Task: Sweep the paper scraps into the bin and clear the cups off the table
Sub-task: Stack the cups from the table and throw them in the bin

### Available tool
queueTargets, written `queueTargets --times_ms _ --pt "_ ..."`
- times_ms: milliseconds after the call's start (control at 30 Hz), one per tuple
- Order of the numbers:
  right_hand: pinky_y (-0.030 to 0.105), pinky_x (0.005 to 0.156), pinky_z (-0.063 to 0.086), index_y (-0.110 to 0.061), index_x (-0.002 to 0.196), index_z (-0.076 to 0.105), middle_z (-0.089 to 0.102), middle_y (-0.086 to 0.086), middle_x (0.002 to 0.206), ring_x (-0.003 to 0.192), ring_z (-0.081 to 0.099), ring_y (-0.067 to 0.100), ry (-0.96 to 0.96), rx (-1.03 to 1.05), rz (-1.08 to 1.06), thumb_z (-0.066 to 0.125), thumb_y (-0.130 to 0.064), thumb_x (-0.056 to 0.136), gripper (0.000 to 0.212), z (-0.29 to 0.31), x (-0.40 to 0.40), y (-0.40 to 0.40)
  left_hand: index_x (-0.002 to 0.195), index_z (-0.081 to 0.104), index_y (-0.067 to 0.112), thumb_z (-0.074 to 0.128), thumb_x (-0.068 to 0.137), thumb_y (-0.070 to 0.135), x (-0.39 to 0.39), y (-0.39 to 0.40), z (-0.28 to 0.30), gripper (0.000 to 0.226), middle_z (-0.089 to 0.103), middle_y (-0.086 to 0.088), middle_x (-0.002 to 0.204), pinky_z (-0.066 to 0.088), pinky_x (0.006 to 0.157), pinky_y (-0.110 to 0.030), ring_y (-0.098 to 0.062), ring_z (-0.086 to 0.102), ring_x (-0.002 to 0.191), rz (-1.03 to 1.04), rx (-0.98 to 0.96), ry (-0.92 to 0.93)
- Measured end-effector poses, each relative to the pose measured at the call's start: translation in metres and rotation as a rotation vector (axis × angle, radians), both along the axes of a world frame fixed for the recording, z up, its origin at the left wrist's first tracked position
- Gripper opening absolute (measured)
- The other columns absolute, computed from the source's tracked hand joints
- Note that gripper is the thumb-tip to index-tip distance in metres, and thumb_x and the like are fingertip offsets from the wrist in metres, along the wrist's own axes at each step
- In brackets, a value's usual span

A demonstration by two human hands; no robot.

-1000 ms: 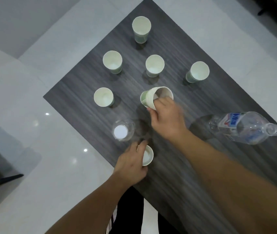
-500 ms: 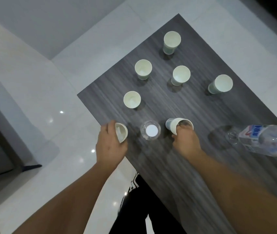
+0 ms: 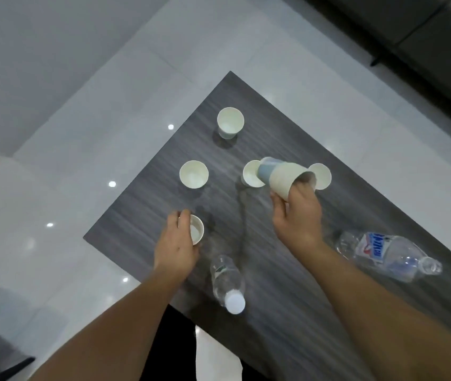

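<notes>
My right hand (image 3: 298, 213) grips a stack of paper cups (image 3: 282, 176), tilted on its side in the air, its bottom pointing left over a standing cup (image 3: 250, 176). Another cup (image 3: 322, 174) shows partly behind the stack. My left hand (image 3: 176, 244) holds a small paper cup (image 3: 196, 229) near the table's left edge. Two more white cups stand upright on the dark wood table (image 3: 287, 270): one further back (image 3: 230, 122) and one to the left (image 3: 193, 174). No paper scraps or bin are in view.
A small capped water bottle (image 3: 228, 284) stands between my forearms. A larger clear bottle (image 3: 386, 255) lies on its side at the right. Glossy white floor tiles surround the table; a dark sofa (image 3: 425, 39) is at the far right.
My right hand has lifted its cup and moved back with a tilted stack over the middle cups. My left hand has kept its small cup at the left edge. The view has shifted.
</notes>
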State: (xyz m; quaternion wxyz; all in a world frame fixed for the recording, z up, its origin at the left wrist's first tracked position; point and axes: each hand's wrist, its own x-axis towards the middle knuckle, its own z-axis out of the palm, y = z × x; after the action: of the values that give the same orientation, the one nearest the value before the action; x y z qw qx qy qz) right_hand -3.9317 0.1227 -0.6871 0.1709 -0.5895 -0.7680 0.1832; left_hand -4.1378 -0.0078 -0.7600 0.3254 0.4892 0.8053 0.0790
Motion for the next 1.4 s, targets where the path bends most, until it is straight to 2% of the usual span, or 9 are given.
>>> queueTargets --times_ms 133,300,467,600,767,900,1000,1133,1400 --pt "0.032 0.063 0.042 -0.006 0.094 0.060 0.062 0.012 0.098 0.089 0.062 0.034 -0.276 -0.377 0.020 0.061 -0.010 0.090 0.006 -0.037 -0.042 0.029 0.131 0.041 0.017 0.079 0.070 0.031 -0.021 0.027 0.010 0.073 0.048 -0.008 0.123 0.051 0.079 -0.039 -0.029 0.054 0.100 -0.046 0.215 0.084" --pt "0.036 0.079 0.047 -0.001 0.110 0.062 0.061 0.018 0.120 0.111 0.056 0.037 -0.368 -0.506 0.018 0.060 -0.013 0.090 0.023 -0.052 -0.065 0.031 0.124 0.047 0.010 0.075 0.072 0.029 -0.043 0.082 0.023 0.062 0.052 -0.013 0.118 0.042 0.084 -0.039 -0.029 0.050 0.100 -0.048 0.532 0.175" --pt "0.039 0.072 0.049 0.006 0.091 0.065 0.066 0.020 0.093 0.091 0.060 0.041 -0.139 -0.146 -0.151 0.066 -0.009 0.085 0.015 -0.015 -0.068 0.041 0.126 0.046 0.010 0.082 0.064 0.021 -0.046 0.108 0.013 0.073 0.054 -0.017 0.118 0.046 0.081 -0.046 -0.034 0.052 0.099 -0.173 0.459 0.184" --pt "0.041 0.080 0.046 0.006 0.099 0.065 0.067 0.018 0.097 0.095 0.058 0.036 -0.001 -0.010 -0.187 0.063 -0.014 0.089 0.022 0.003 -0.085 0.082 0.126 0.051 0.007 0.080 0.067 0.025 -0.048 0.105 0.013 0.068 0.055 -0.015 0.117 0.044 0.083 -0.044 -0.032 0.053 0.100 -0.143 0.490 0.135" --pt "0.035 0.064 0.040 0.000 0.103 0.063 0.064 0.014 0.103 0.097 0.058 0.036 -0.178 -0.193 0.056 0.060 -0.012 0.090 0.017 -0.022 -0.124 0.125 0.124 0.049 0.009 0.081 0.068 0.032 -0.060 0.133 0.030 0.069 0.055 -0.013 0.120 0.042 0.090 -0.041 -0.028 0.048 0.108 0.025 0.560 0.104" --pt "0.033 0.061 0.037 -0.004 0.096 0.059 0.053 0.008 0.094 0.094 0.058 0.033 -0.215 -0.385 -0.052 0.060 -0.004 0.087 0.008 -0.046 -0.122 0.121 0.130 0.042 0.019 0.082 0.067 0.036 -0.078 0.174 0.038 0.077 0.052 -0.008 0.127 0.039 0.099 -0.035 -0.023 0.044 0.117 0.162 0.612 0.075" --pt "0.033 0.062 0.037 -0.008 0.105 0.058 0.060 0.011 0.105 0.090 0.061 0.036 -0.303 -0.445 -0.054 0.064 -0.009 0.082 0.024 -0.050 -0.110 0.106 0.131 0.040 0.024 0.080 0.064 0.037 -0.084 0.202 0.036 0.080 0.049 -0.002 0.127 0.036 0.095 -0.027 -0.019 0.043 0.114 0.117 0.525 0.027" --pt "0.036 0.070 0.045 -0.006 0.123 0.057 0.060 0.011 0.121 0.109 0.057 0.034 -0.418 -0.547 -0.004 0.068 -0.010 0.077 0.048 -0.052 -0.084 0.075 0.131 0.042 0.025 0.079 0.062 0.034 -0.082 0.232 0.024 0.079 0.047 -0.003 0.124 0.039 0.085 -0.031 -0.025 0.046 0.109 -0.033 0.329 -0.013" --pt "0.037 0.076 0.051 -0.006 0.113 0.061 0.061 0.011 0.122 0.123 0.047 0.030 -0.462 -0.580 -0.098 0.064 -0.008 0.082 0.031 -0.053 -0.047 0.023 0.128 0.040 0.029 0.079 0.060 0.034 -0.074 0.261 0.023 0.078 0.046 0.000 0.120 0.038 0.079 -0.029 -0.022 0.051 0.103 0.040 0.320 -0.040"
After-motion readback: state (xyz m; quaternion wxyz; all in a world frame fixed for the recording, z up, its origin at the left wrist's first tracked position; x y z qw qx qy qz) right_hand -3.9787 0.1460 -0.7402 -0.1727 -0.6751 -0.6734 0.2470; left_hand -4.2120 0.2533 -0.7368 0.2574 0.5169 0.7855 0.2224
